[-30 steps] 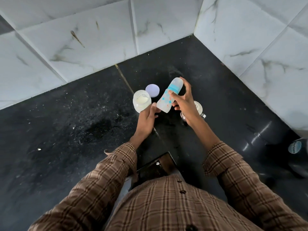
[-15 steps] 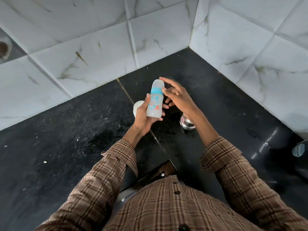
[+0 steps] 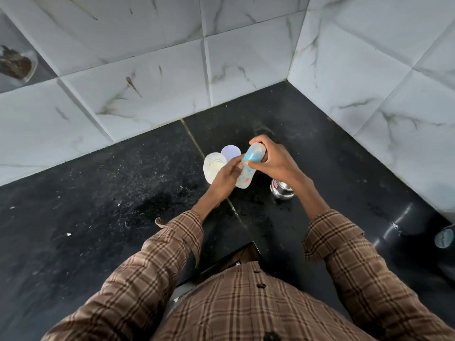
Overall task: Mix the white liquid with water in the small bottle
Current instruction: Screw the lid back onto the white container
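Both hands meet at the bottle point(image 3: 248, 168). The left hand point(image 3: 225, 179) grips its lower body from the left, fingers curled. The right hand point(image 3: 273, 159) wraps over its capped top. Both forearms reach forward, plaid sleeves at the wrists.

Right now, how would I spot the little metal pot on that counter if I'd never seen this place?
Find the corner where the two white marble-tiled walls meet above the black counter. In front of it two hands hold a small bottle; just beneath the right hand's wrist stands the metal pot. It is the only shiny steel thing there; the cup and round lid nearby are pale plastic.
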